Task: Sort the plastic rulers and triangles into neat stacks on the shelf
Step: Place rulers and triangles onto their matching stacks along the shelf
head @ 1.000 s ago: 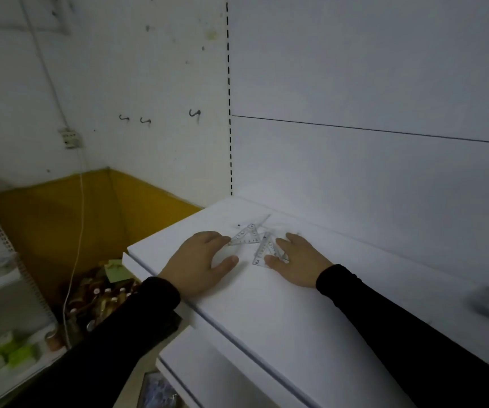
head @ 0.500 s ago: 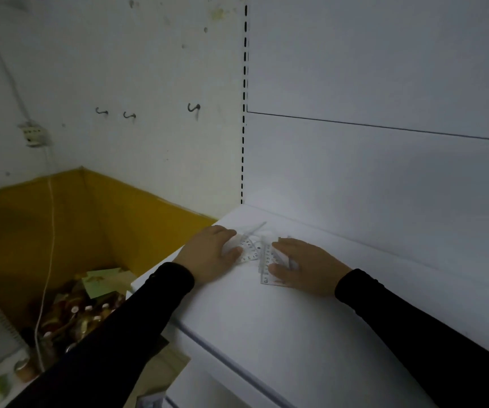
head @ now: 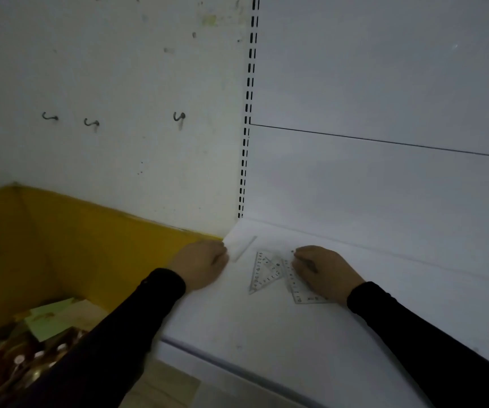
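Observation:
Two clear plastic triangles lie on the white shelf [head: 266, 334] near its back left corner. One triangle [head: 262, 273] lies free between my hands. The other triangle [head: 297, 287] is partly under my right hand [head: 324, 273], whose curled fingers pinch its upper corner. A clear straight ruler [head: 244, 248] lies slanted toward the corner. My left hand [head: 203, 265] sits at the shelf's left edge with its fingers curled at the ruler's near end. The ruler is faint against the white surface.
The white back panel [head: 384, 187] and a slotted upright [head: 244, 160] close the shelf behind. Left of the shelf edge is a drop to a yellow wall base [head: 75, 237] and a pile of bottles [head: 19, 357] on the floor.
My left hand has moved left to the shelf's edge, off the triangles. One triangle is now uncovered between the hands. My right hand stays on the other triangle.

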{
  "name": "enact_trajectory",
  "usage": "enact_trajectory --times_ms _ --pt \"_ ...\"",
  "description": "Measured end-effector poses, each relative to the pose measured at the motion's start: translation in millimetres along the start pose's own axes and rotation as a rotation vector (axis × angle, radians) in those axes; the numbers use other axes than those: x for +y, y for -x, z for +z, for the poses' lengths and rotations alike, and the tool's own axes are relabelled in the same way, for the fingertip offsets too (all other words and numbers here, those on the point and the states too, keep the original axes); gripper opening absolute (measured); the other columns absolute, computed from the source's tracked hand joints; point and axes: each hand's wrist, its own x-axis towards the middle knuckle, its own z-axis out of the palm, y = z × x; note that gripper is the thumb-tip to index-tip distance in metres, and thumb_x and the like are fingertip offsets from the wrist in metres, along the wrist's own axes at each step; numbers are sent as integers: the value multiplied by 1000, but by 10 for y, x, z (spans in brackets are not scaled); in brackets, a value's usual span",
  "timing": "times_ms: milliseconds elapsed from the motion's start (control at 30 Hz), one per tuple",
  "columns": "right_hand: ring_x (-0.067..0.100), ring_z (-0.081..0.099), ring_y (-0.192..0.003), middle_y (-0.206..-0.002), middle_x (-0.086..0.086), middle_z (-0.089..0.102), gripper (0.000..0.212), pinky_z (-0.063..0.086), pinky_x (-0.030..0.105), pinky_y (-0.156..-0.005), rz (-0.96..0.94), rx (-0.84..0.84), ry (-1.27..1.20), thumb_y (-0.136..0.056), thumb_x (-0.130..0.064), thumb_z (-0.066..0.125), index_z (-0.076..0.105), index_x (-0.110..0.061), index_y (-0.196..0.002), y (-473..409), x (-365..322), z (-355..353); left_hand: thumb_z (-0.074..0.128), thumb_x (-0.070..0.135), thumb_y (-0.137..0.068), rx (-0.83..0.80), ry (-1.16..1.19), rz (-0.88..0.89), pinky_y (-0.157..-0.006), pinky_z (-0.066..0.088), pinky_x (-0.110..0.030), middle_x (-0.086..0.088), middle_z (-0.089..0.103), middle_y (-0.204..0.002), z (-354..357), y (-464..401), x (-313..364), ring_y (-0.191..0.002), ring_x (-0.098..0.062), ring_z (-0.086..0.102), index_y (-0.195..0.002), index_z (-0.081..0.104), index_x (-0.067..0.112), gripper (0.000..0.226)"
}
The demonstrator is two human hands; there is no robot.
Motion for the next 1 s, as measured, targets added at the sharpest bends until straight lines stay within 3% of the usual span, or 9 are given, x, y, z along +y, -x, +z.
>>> enact_trajectory --times_ms 67,133,200,267,367,467,633,767,1000 --pt "24 56 -106 -114 9 61 36 41 29 -92 48 62 -9 -95 -33 49 63 -2 -107 -29 -13 25 26 57 -89 23 47 -12 -78 42 -29 1 63 -110 -18 35 -96 -100 -20 57 -106 62 17 57" --pt "25 60 -88 -92 7 61 34 44 30 -75 152 119 -48 -91 -38 53 63 -7 -84 -73 -3 58 41 49 -95 39 99 -32 -79 38 -26 3 59 -118 -30 33 -140 -106 -17 54 -119 59 21 41" --pt "22 53 -64 -66 6 51 45 36 28 -55 220 157 -41 -83 -45 56 43 -12 -56 -121 18 90 44 49 -94 38 119 -32 -87 40 -27 1 56 -127 -29 -5 -123 -112 -17 51 -128 54 22 45" --pt "18 40 -52 -54 3 39 51 29 28 -48 245 166 -13 -78 -46 59 31 -13 -51 -143 6 100 45 53 -92 6 135 -62 -90 40 -30 -2 54 -129 -25 -75 -85 -114 -20 51 -132 50 19 53" --pt "12 33 -50 -51 -4 30 48 24 23 -47 268 169 -41 -79 -41 63 32 -18 -52 -171 0 103 45 56 -90 -53 48 -107 -80 41 -32 -9 57 -117 13 -190 -32 -103 -23 53 -111 55 12 50" --pt "13 51 -72 -72 -7 52 25 33 20 -55 292 149 -108 -80 -42 66 56 -20 -73 -216 50 99 46 52 -90 -57 31 -121 -64 32 -30 -8 54 -92 14 -222 -1 -83 -22 48 -84 45 14 39" --pt "11 55 -80 -91 -4 60 26 36 16 -60 289 167 -256 -83 -33 67 53 -19 -99 -209 106 95 46 47 -92 -62 22 -89 -81 42 -33 -10 52 -113 -46 -193 -33 -103 -25 50 -125 51 16 46" --pt "13 57 -66 -81 -1 63 14 40 15 -47 254 168 -336 -90 -21 55 52 -20 -103 -182 122 52 45 49 -91 -80 -26 -78 -85 38 -31 -10 44 -118 -54 -157 18 -112 -26 45 -127 48 17 49" --pt "19 53 -88 -114 9 49 36 37 19 -78 120 126 -82 -98 -14 39 45 -13 -134 -142 210 -14 61 53 -81 16 100 -95 -74 38 -27 -2 41 -108 -117 -94 90 -96 -18 47 -128 46 17 61"
